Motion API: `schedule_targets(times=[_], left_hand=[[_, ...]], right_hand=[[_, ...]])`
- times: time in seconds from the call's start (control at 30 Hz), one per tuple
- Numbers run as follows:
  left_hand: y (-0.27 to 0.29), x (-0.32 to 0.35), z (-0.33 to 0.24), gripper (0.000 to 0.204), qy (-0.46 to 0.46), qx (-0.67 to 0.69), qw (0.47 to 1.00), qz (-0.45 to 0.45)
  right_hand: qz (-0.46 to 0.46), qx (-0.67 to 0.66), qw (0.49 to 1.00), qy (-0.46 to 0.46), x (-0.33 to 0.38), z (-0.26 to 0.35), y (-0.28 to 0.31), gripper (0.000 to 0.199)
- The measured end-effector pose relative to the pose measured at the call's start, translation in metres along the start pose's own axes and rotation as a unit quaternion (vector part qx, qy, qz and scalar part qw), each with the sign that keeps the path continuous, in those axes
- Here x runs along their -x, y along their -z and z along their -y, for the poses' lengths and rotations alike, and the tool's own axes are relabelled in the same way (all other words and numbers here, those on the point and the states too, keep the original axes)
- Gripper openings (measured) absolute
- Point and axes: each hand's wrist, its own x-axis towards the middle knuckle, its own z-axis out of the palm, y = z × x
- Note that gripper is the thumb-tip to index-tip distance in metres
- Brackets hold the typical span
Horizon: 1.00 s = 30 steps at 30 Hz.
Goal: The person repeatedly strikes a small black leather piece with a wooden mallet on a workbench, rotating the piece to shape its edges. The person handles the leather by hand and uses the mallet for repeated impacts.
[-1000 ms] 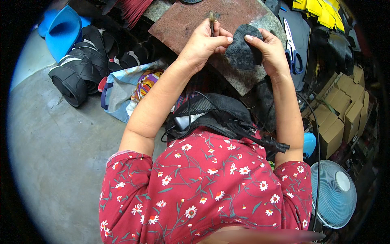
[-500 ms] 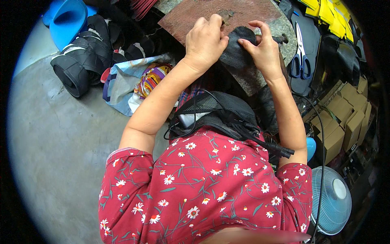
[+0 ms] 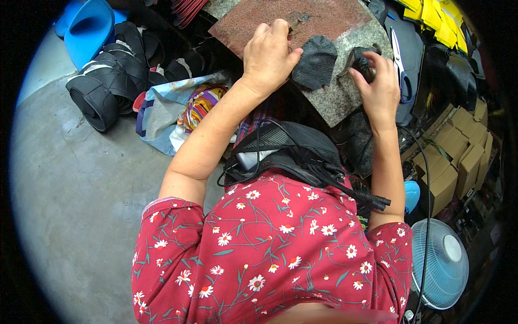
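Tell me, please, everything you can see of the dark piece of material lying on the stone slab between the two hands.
The dark piece is a flat, roughly oval cut of charcoal-grey material with a finely grained surface, like leather or rubberised sheet. It lies flat on the stone slab, near the slab's front edge, partly over its reddish stained area. The left hand rests against its left edge, seemingly pinning it. The right hand, gripping a small dark tool, sits just to its right and appears not to touch it.
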Motion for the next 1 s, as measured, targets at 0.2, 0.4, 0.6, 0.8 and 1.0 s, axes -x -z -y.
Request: schedule_targets(times=[0.2,0.4,0.6,0.8,1.0], left_hand=[[0.016,-0.004,0.006,0.026,0.144,0.248,0.958,0.022],[0.016,-0.001,0.016,0.013,0.199,0.503,0.835,0.097],[-0.002,0.007,0.007,0.015,0.172,0.441,0.881,0.021],[-0.016,0.008,0.012,0.014,0.183,0.444,0.877,0.025],[-0.018,0.009,0.012,0.014,0.189,0.474,0.86,-0.015]], right_hand=[[0.088,0.033,0.984,-0.15,0.041,-0.03,-0.003,0.043],[-0.022,-0.137,0.982,-0.128,0.049,-0.026,-0.007,0.035],[0.046,-0.145,0.986,-0.075,0.039,0.003,-0.006,0.034],[0.046,-0.074,0.995,-0.051,0.029,0.017,-0.003,0.037],[0.06,-0.079,0.993,-0.068,0.027,0.018,-0.002,0.038]])
